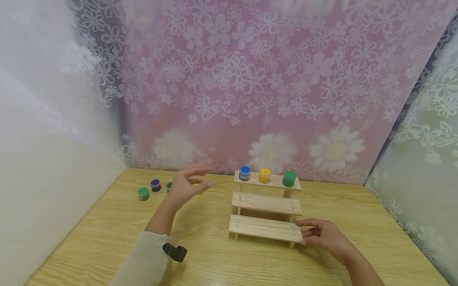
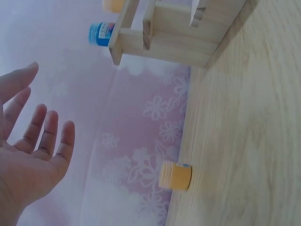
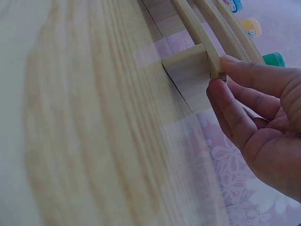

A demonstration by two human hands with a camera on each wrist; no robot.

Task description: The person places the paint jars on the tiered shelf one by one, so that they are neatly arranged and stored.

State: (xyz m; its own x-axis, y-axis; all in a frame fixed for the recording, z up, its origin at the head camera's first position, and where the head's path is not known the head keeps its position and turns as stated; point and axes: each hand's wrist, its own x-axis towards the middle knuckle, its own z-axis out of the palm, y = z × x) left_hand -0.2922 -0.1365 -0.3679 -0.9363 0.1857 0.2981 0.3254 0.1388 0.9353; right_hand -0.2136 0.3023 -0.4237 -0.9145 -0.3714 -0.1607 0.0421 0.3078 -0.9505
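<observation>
A three-tier wooden stand carries a blue paint jar, a yellow paint jar and a green paint jar along its top shelf. My right hand pinches the right end of the lowest shelf between thumb and fingers, as the right wrist view shows closely. Left of the stand, my left hand hovers above the table with its fingers loosely bent and nothing held. Another yellow jar stands on the table near it, mostly hidden behind that hand in the head view.
On the table's left lie a second green jar, a purple jar and a dark teal jar, partly covered by the left hand. A floral curtain hangs behind the wood-grain table. A black strap circles the left sleeve.
</observation>
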